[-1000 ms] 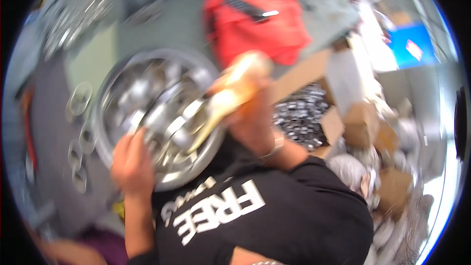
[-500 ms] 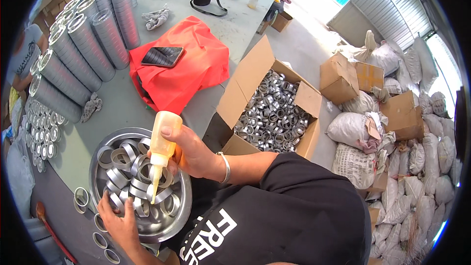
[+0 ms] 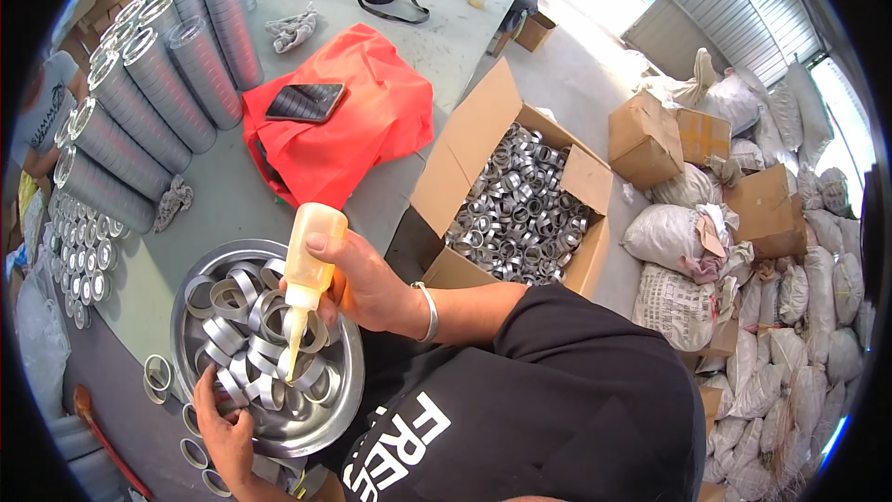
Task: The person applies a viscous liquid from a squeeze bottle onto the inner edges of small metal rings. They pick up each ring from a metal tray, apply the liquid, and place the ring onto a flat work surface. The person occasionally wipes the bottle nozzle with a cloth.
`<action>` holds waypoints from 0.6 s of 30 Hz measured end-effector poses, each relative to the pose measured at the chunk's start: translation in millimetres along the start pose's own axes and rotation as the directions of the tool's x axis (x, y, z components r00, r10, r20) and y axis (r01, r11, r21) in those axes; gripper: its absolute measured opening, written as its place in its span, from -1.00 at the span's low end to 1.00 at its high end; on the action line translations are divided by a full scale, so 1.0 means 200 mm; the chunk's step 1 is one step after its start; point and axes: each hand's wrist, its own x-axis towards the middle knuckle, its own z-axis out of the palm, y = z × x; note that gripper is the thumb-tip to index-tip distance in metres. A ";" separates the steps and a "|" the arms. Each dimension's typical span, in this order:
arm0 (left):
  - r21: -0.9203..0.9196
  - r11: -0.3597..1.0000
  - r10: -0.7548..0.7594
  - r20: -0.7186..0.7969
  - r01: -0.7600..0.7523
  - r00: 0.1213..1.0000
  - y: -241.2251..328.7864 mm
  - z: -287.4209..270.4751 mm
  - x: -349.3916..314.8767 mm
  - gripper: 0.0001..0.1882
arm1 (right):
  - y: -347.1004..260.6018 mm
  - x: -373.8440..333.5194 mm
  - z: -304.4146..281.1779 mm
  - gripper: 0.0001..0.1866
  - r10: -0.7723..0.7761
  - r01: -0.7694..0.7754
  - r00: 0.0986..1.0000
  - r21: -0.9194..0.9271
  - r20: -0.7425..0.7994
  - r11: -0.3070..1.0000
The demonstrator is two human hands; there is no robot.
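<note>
My right hand (image 3: pixel 372 288) is wrapped round a squeeze bottle (image 3: pixel 314 246) of yellowish liquid. The bottle is upside down, its long thin nozzle pointing into a round steel bowl (image 3: pixel 346 409). Many flat silvery metal rings (image 3: pixel 223 335) lie heaped inside, and the nozzle tip is over those on the right; whether it touches one I cannot tell. At the bowl's lower left edge is my left hand (image 3: pixel 226 437), thumb and forefinger apart, the forefinger reaching over the rim beside the rings. I see no ring clearly gripped in it.
A cardboard box (image 3: pixel 516 265) full of rings stands to the right. Left are tall ring stacks (image 3: pixel 149 121). A phone (image 3: pixel 305 102) lies on a red bag (image 3: pixel 381 112). Loose rings (image 3: pixel 193 453) and a red-handled brush (image 3: pixel 107 446) lie lower left; sacks (image 3: pixel 674 307) pile far right.
My left hand has shifted slightly down and right, its thumb lower and away from the rings. The bottle in my right hand has moved up a little, nozzle still over the bowl.
</note>
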 end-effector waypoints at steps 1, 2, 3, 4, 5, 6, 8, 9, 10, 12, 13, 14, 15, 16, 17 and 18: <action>-0.004 1.000 -0.017 0.012 0.017 1.000 0.00 0.00 0.01 -0.28 | 0.00 0.00 -0.01 -0.52 0.001 -0.001 1.000 0.004 0.006 1.000; 0.024 0.999 -0.026 0.017 0.026 1.000 -0.01 -0.01 0.01 -0.28 | 0.00 0.00 -0.01 -0.53 -0.004 0.004 1.000 0.012 0.015 1.000; 0.051 0.998 -0.036 0.020 0.035 0.999 -0.03 -0.01 0.01 -0.28 | 0.00 0.00 -0.02 -0.54 -0.009 0.008 1.000 0.020 0.026 1.000; 0.078 0.996 -0.047 0.020 0.045 0.999 -0.04 -0.01 0.02 -0.27 | 0.00 0.00 -0.02 -0.55 -0.011 0.010 0.999 0.027 0.038 1.000; 0.082 0.995 -0.055 0.027 0.052 0.998 -0.06 -0.03 0.01 -0.27 | 0.00 0.01 -0.02 -0.55 -0.009 0.008 1.000 0.026 0.021 1.000; 0.086 0.994 -0.065 0.032 0.062 0.997 -0.08 -0.05 0.01 -0.27 | 0.01 0.01 -0.02 -0.55 -0.003 0.003 1.000 0.023 0.006 1.000; 0.062 0.996 -0.068 -0.033 0.070 0.997 -0.11 -0.10 -0.04 -0.27 | 0.02 0.02 0.01 -0.55 0.003 0.000 0.997 0.038 -0.078 0.999; 0.013 0.997 -0.070 -0.033 0.070 0.997 -0.13 -0.12 -0.03 -0.24 | 0.01 0.02 0.02 -0.54 0.006 0.002 0.989 0.051 -0.149 0.999; -0.249 0.968 -0.063 -0.214 0.007 0.975 -0.15 -0.04 -0.04 -0.21 | 0.05 0.01 -0.06 -0.48 -0.082 0.074 0.992 -0.087 -0.095 0.993; -0.458 0.888 -0.027 -0.142 -0.041 0.989 -0.05 -0.05 -0.10 -0.18 | 0.02 -0.02 -0.01 -0.34 -0.051 0.044 0.988 -0.048 -0.144 0.998; -0.694 0.718 0.004 -0.082 -0.061 0.997 0.02 0.00 -0.13 -0.17 | 0.03 -0.03 -0.01 -0.32 -0.126 0.123 0.990 -0.055 -0.057 0.991; -0.854 0.520 -0.027 -0.005 0.010 1.000 0.05 0.05 -0.18 -0.17 | 0.03 -0.05 -0.01 -0.29 -0.202 0.203 0.979 -0.052 0.029 0.978; -0.950 0.293 -0.058 0.093 0.106 0.994 0.06 0.09 -0.24 -0.18 | 0.04 -0.06 0.00 -0.27 -0.273 0.279 0.955 -0.042 0.119 0.959; -0.981 0.091 0.000 0.173 0.173 0.985 0.09 0.13 -0.27 -0.22 | 0.04 -0.07 0.03 -0.25 -0.328 0.355 0.924 -0.121 0.197 0.927; -0.973 -0.047 -0.003 0.227 0.227 0.974 0.10 0.17 -0.30 -0.30 | 0.03 -0.09 0.07 -0.22 -0.382 0.438 0.885 -0.195 0.267 0.878; -0.951 -0.147 0.002 0.275 0.272 0.961 0.12 0.19 -0.32 -0.37 | 0.01 -0.10 0.08 -0.22 -0.422 0.517 0.831 -0.221 0.363 0.827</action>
